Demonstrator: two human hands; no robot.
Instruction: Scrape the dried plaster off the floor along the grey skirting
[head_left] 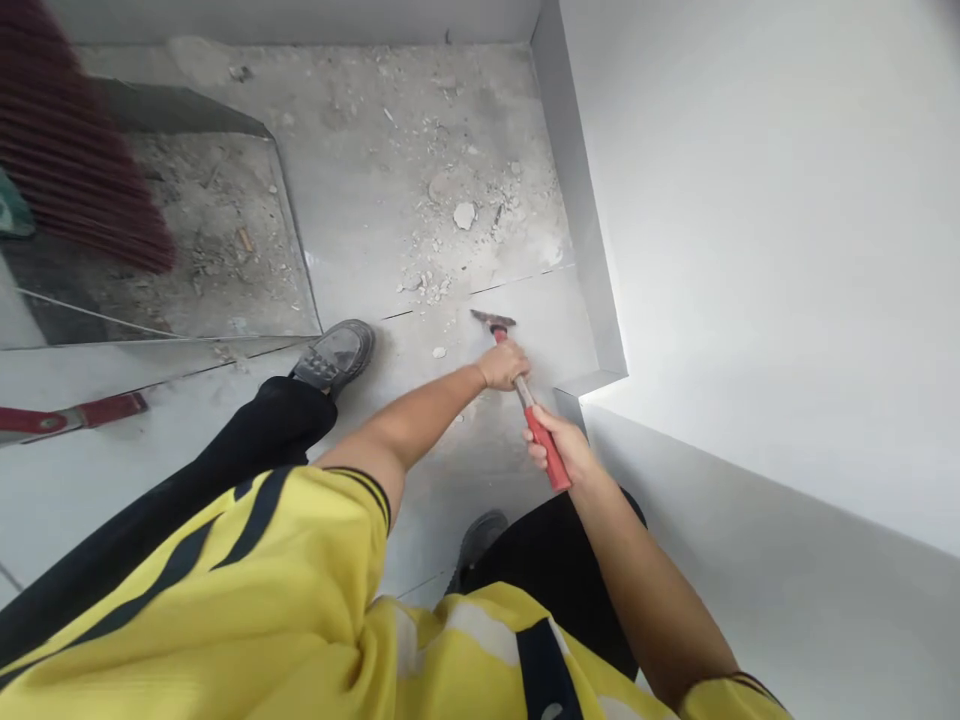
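Both of my hands grip one scraper (pixel 524 390) with a red handle and a metal shaft. My left hand (pixel 507 365) is closed around it close to the head, and my right hand (pixel 561 440) is wrapped round the red grip at the rear. The scraper's wide blade (pixel 493 318) is down at the dusty tile floor (pixel 352 240), near a dark tile joint. Just beyond the blade lie crumbs of plaster-like debris (pixel 427 285) and a larger pale chip (pixel 465 215).
A grey baseboard (pixel 581 190) runs along the white wall (pixel 750 200) at right, with a corner beside my right hand. At left are a large dustpan (pixel 300 250) holding rubble, dark red broom bristles (pixel 82 160) and a red-and-metal bar (pixel 75 415). My shoe (pixel 337 355) stands beside the dustpan.
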